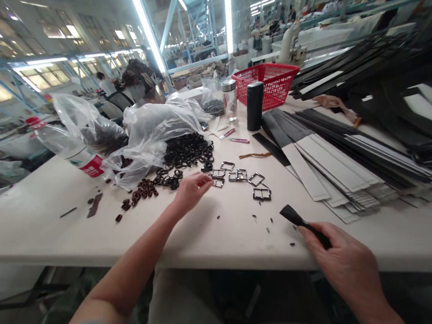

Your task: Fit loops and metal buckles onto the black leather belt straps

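Observation:
My left hand point(192, 193) reaches over the table with its thumb and fingers pinched together at the edge of a dark metal buckle point(219, 183). Its fingertips cover part of that buckle. Several more rectangular buckles point(262, 194) lie just beyond and to the right. In my right hand point(346, 252), near the table's front edge, is a black strap point(290, 215), gripped between thumb and fingers. The strap's free end points left, slightly raised above the tabletop. Left of my left hand are heaps of black loops point(190, 148) and small brown loops point(144, 191).
Plastic bags point(154, 123) and a large clear bottle point(72, 153) stand at the left. Black and white strips point(332, 165) are stacked at the right. Farther back are a red basket point(279, 86), a black flask point(254, 106), a glass jar point(229, 101) and small pink-handled snips point(239, 140).

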A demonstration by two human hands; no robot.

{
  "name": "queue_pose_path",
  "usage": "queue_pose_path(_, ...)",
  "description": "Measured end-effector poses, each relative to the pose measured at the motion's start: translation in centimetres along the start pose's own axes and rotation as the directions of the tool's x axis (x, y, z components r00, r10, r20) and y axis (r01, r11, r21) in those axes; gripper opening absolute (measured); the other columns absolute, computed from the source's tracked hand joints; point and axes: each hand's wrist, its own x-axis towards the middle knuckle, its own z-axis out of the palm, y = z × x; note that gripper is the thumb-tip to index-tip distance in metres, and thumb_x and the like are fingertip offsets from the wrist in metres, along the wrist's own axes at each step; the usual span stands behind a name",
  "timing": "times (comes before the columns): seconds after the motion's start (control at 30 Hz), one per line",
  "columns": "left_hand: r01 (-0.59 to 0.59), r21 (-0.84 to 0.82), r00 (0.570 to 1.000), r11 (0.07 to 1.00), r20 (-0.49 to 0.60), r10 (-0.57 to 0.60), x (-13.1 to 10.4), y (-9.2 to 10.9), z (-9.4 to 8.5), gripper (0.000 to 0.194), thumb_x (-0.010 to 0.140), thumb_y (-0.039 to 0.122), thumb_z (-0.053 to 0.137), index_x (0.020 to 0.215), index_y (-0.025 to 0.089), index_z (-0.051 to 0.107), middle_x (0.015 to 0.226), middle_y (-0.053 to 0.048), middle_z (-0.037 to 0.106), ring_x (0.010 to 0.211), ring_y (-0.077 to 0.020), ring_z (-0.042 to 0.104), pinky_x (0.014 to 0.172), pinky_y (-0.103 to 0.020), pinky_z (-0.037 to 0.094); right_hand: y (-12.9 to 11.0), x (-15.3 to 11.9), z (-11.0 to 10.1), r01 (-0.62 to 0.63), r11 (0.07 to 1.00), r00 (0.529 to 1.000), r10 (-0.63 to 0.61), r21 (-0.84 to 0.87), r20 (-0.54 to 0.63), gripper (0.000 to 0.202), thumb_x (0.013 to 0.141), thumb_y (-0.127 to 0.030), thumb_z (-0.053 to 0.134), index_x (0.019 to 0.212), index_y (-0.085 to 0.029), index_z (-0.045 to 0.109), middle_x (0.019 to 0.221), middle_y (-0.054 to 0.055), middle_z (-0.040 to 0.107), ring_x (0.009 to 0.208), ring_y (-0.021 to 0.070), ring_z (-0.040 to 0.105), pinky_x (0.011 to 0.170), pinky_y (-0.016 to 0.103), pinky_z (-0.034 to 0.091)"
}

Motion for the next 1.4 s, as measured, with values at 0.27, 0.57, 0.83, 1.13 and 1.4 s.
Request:
queue_pose_path(0.27,0.137,0.300,0.991,0.944,-0.046,-0.129,6.2,-4.6,0.9,0.008,0.080,0.022,0.069,0.083,0.019,0.075,0.093,-0.008,0.068,0.088,-0.0228,0.064,0.083,-0.033,0.046,0.2,0.0,0.2,0.005,0.999,1.000,-0.005,-0.035,0.008,0.038,0.091,-0.053,0.045,0.087,-0.023,0.069,0.082,0.007,0.074,0.072,0.0289,0.069,0.062,0.039,0.047)
queue_pose_path(0.57,0.105,0.175,0.994,0.979,-0.018,-0.104,6.9,-4.2,1.4,0.014,0.077,0.014,0.069,0.085,0.023,0.075,0.102,-0.005,0.065,0.093,-0.0196,0.061,0.090,-0.030,0.043,0.4,-0.1,0.4,0.028,0.999,1.000,-0.028,-0.040,-0.003,0.038,0.091,-0.053,0.046,0.088,-0.023,0.069,0.082,0.007,0.074,0.073,0.0286,0.069,0.063,0.038,0.048)
queue_pose_path(0.83,0.287,-0.270,0.951,0.919,-0.034,-0.307,8.1,-3.1,1.5,0.013,0.069,0.021,0.076,0.064,0.018,0.065,0.072,-0.001,0.060,0.077,-0.0168,0.059,0.075,-0.028,0.046,0.2,0.0,0.2,-0.007,1.000,1.000,0.007,-0.026,0.020,0.038,0.090,-0.053,0.046,0.087,-0.023,0.069,0.082,0.007,0.074,0.072,0.0290,0.069,0.061,0.038,0.047)
queue_pose_path(1.13,0.462,-0.800,0.872,0.383,0.330,-0.362,-0.6,2.4,0.6,0.035,0.071,0.041,0.079,0.078,0.015,0.057,0.062,0.005,0.051,0.045,-0.0006,0.042,0.043,-0.010,0.037,-1.1,1.1,-0.8,-0.210,0.935,0.971,0.166,0.287,0.170,0.034,0.080,-0.054,0.060,0.086,-0.023,0.069,0.077,0.005,0.072,0.071,0.0255,0.067,0.064,0.036,0.049)
queue_pose_path(1.4,0.622,-0.762,0.719,-0.178,0.647,-0.255,-8.0,7.2,3.6,0.028,0.065,0.021,0.086,0.079,0.010,0.064,0.059,0.003,0.056,0.046,0.0000,0.049,0.044,-0.005,0.040,-7.8,1.5,0.1,-0.221,0.747,0.938,-0.014,0.627,0.346,0.036,0.071,-0.035,0.072,0.103,-0.020,0.066,0.088,0.002,0.071,0.078,0.0192,0.065,0.071,0.028,0.051)
